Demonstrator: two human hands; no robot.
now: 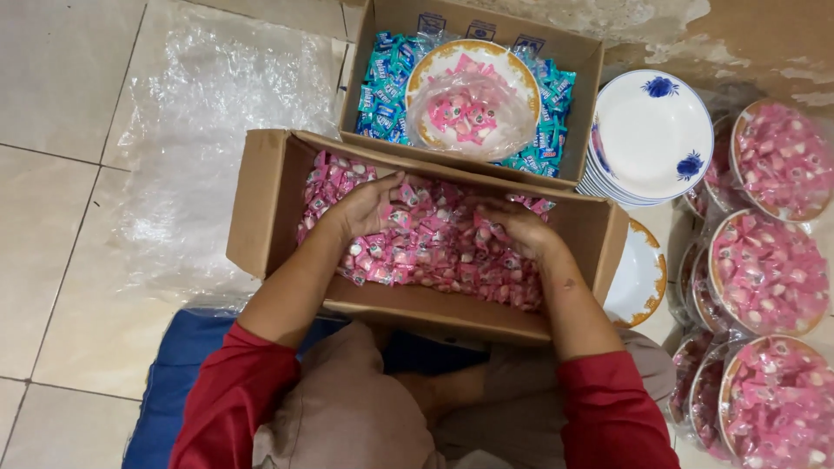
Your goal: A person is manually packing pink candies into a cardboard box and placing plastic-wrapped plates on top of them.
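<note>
Hands: left (369, 207), right (519, 227) spread flat on pink candies (434, 247).

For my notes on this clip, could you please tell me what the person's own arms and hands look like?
Both arms wear red long sleeves, pushed up to about the elbows, leaving the forearms bare. The left hand and right hand are bare: no gloves, and no rings, watch or bracelets that I can see. The right forearm shows a small dark mark.

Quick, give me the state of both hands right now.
Left hand: palm down, fingers curled into the pink wrapped candies; a firm grasp cannot be told.
Right hand: likewise, fingers buried in them.
</note>
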